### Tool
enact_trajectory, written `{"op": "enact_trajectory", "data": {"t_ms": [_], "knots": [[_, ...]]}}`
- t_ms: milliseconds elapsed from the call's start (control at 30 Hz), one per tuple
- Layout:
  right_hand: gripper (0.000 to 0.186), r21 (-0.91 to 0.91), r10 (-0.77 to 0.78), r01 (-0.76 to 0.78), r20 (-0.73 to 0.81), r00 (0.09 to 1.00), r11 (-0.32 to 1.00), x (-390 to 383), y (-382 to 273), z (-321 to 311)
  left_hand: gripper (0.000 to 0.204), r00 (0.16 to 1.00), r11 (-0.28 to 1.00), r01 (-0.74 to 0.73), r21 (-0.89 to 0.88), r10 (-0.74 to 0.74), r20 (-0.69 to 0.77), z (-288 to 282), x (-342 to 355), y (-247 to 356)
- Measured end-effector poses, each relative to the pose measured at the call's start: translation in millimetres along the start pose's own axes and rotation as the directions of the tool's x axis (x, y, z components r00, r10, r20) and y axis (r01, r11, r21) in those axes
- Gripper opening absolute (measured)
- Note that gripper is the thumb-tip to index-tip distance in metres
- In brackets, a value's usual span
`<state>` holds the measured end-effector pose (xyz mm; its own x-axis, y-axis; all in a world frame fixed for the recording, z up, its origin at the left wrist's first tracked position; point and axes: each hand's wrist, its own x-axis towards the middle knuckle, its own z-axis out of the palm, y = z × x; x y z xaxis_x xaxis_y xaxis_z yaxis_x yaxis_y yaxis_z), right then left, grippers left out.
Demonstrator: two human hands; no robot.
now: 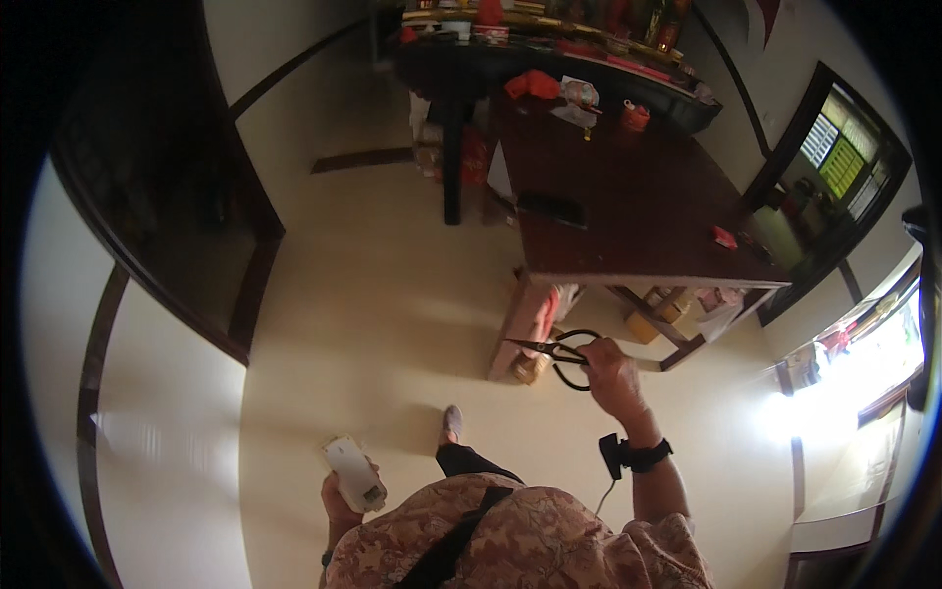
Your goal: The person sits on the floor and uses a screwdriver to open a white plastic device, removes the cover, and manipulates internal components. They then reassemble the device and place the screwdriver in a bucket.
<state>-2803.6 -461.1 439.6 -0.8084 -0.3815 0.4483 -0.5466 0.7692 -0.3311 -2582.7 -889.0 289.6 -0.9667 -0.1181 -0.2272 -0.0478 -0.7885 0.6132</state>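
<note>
My right hand (615,377) is raised out in front of me, its fingers closed round one black loop handle of a pair of scissors (556,348). The pointed blades lie together or nearly so and point to the left. Low on the left, my left hand (340,501) grips a flat white rectangular object (353,474) with a small grey patch near its lower end. It may be a slim box or a device; I cannot tell which. A black strap with a small black block (610,454) and a cable sits on my right wrist.
Ahead stands a dark wooden table (628,226) bearing a black flat object (552,209), a red packet (724,238) and a red-orange container (635,116). Cardboard boxes (659,312) sit beneath it. My foot (452,422) is on the pale floor. A dark doorway (162,187) is at left.
</note>
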Motion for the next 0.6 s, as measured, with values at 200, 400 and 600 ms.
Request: {"op": "enact_trajectory", "data": {"t_ms": [200, 400, 600], "knots": [[0.033, -0.029, 0.049, -0.051, -0.062, 0.997, 0.998, 165, 67, 24, 0.068, 0.987, 0.996, 0.074, -0.058, -0.081, -0.140, 45, 121, 63], [0.027, -0.084, 0.268, -0.270, -0.035, 0.963, 0.959, 304, 160, 64, 0.069, 0.994, 0.995, 0.087, -0.040, -0.089, -0.066, 61, 231, 101], [0.028, -0.170, 0.497, -0.495, -0.036, 0.867, 0.852, 373, 218, 112, 0.070, 0.984, 0.984, 0.172, -0.039, -0.174, -0.039, 59, 352, 110]]}}
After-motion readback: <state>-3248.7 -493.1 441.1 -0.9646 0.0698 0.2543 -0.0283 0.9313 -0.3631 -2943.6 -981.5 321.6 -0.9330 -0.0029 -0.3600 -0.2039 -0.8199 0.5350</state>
